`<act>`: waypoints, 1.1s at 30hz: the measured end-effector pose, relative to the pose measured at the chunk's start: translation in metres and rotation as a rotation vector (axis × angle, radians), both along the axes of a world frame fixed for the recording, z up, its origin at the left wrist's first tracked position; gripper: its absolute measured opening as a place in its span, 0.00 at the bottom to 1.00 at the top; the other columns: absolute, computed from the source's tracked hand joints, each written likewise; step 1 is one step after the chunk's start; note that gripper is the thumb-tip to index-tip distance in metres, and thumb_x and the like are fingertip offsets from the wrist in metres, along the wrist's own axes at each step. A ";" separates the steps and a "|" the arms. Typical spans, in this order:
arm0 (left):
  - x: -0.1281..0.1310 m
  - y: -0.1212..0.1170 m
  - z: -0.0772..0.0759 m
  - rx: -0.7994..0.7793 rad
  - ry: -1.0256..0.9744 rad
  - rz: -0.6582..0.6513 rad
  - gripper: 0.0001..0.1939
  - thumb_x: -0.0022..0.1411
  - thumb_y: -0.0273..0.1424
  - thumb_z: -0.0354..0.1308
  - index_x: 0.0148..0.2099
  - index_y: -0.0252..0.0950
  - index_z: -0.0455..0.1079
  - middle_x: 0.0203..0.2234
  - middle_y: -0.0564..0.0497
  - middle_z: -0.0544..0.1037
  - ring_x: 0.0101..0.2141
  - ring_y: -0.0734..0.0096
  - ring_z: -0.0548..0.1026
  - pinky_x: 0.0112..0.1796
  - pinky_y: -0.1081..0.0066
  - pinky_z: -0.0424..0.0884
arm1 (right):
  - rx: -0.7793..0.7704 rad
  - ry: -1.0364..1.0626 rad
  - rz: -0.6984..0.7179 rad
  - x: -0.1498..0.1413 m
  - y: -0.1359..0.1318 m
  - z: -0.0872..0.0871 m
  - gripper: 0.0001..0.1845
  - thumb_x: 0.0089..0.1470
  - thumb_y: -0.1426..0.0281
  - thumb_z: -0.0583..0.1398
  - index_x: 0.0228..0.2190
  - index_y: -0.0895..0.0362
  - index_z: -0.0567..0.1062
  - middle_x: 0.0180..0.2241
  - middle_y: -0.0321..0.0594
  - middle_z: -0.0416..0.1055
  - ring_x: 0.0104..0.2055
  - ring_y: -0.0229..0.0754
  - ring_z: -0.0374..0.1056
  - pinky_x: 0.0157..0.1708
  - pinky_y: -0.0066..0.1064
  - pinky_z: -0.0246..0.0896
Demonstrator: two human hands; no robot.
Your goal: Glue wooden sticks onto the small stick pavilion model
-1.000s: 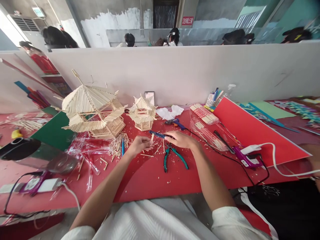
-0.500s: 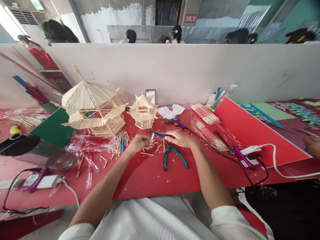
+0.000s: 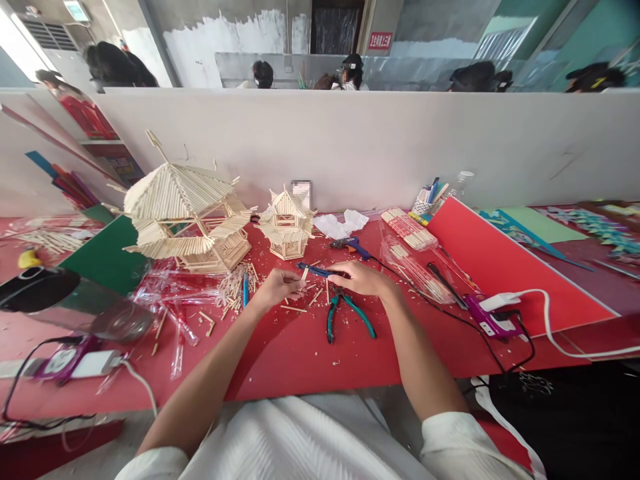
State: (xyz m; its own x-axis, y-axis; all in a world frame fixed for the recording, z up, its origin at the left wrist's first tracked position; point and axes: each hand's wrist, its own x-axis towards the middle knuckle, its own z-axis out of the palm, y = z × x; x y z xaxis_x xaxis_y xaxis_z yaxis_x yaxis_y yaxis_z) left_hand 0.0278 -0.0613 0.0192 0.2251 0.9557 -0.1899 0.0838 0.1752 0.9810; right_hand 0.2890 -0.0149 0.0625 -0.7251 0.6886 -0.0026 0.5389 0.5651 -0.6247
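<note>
My left hand (image 3: 281,288) is closed, with a short wooden stick (image 3: 305,274) pinched upright at its fingertips. In my right hand (image 3: 359,277) is a long, narrow, dark blue tool (image 3: 316,269); its exact kind is not clear. The tool's far end lies against or just behind the stick. Green-handled pliers (image 3: 351,308) lie on the table below my right hand, their jaws partly hidden by it. Cut stick pieces (image 3: 294,308) are scattered around both hands. Beyond them stands a small stick-built pavilion (image 3: 286,227), with a larger stick pavilion (image 3: 183,217) to its left.
A glue gun (image 3: 350,247) lies behind my right hand, its cord running right to a purple power strip (image 3: 493,317). Packs of sticks (image 3: 409,230) sit at the right back. A clear bottle (image 3: 107,320) lies at left. A pale partition (image 3: 350,147) bounds the red table.
Both hands hold nearly the same position and keep the stick and blue tool together. The view has shifted very slightly. At the far right, another person's hand has gone from view.
</note>
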 end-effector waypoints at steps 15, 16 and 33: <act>0.001 -0.001 0.004 0.024 0.016 -0.010 0.24 0.40 0.48 0.76 0.30 0.33 0.79 0.26 0.46 0.82 0.27 0.68 0.79 0.33 0.69 0.79 | 0.275 -0.367 -0.082 -0.009 -0.007 0.005 0.28 0.68 0.49 0.46 0.48 0.56 0.74 0.42 0.49 0.79 0.44 0.54 0.75 0.36 0.33 0.57; 0.001 -0.001 0.005 0.023 0.017 -0.012 0.24 0.40 0.48 0.76 0.30 0.33 0.79 0.26 0.46 0.82 0.27 0.68 0.79 0.33 0.69 0.79 | 0.279 -0.381 -0.081 -0.010 -0.008 0.005 0.29 0.69 0.49 0.45 0.49 0.56 0.74 0.42 0.50 0.79 0.44 0.54 0.75 0.36 0.34 0.57; -0.027 0.008 0.001 0.473 0.722 0.100 0.03 0.56 0.30 0.64 0.31 0.39 0.80 0.28 0.47 0.81 0.28 0.63 0.75 0.33 0.71 0.66 | 0.364 -0.196 -0.236 0.003 -0.002 0.006 0.23 0.70 0.54 0.44 0.45 0.53 0.71 0.36 0.41 0.78 0.41 0.50 0.74 0.36 0.33 0.54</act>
